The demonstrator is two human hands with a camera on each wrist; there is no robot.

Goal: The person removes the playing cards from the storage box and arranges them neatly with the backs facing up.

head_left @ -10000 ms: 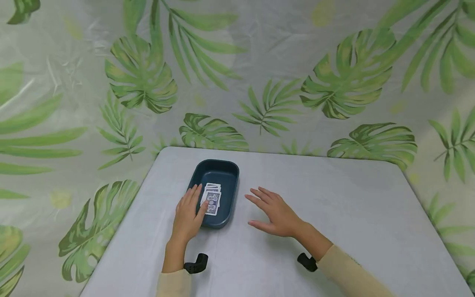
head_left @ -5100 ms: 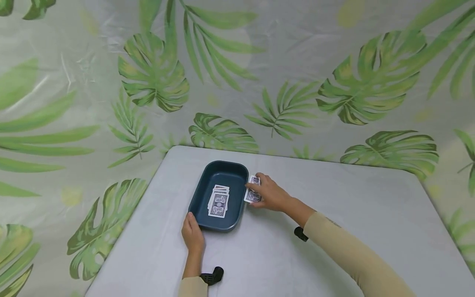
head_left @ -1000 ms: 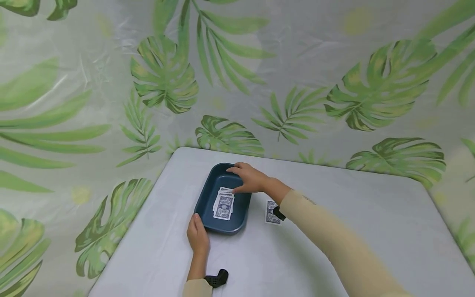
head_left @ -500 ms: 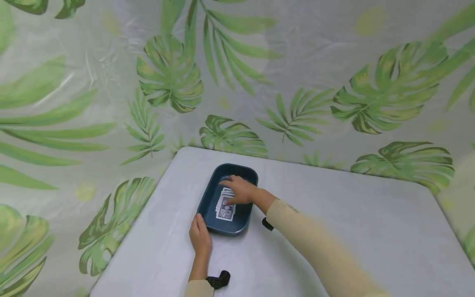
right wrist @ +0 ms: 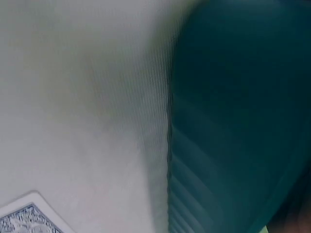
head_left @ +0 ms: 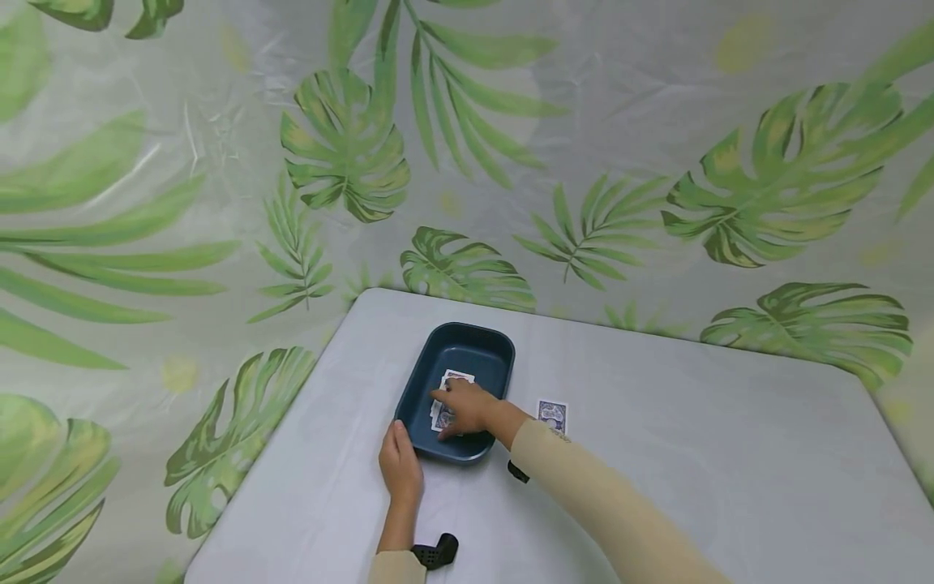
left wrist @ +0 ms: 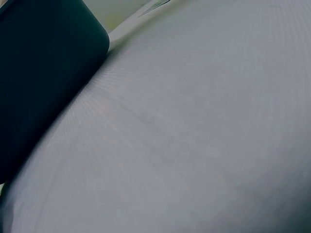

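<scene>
A dark teal rectangular tray (head_left: 503, 341) stands on the white-covered table, with several overlapping playing cards (head_left: 458, 375) inside, backs up. My left hand (head_left: 401, 468) holds the tray's near left corner, thumb at the rim and fingers along the outer wall. Inside the tray, my right hand (head_left: 469, 407) is low over the cards, its thumb and fingers spread apart and covering much of them. One more playing card (head_left: 552, 415) lies back up on the table right of the tray, partly behind the right sleeve; its corner also shows in the right wrist view.
The white tabletop (head_left: 693, 454) extends right of the tray. A leaf-patterned sheet (head_left: 620, 162) hangs behind the table. Each wrist wears a black camera mount (head_left: 436, 553). The tray's outer wall (left wrist: 43, 63) fills the left wrist view's upper left.
Earlier, the right hand drew a card out of the tray onto the table at right. Since then it has returned and moved down over the cards. The left hand stays at the corner.
</scene>
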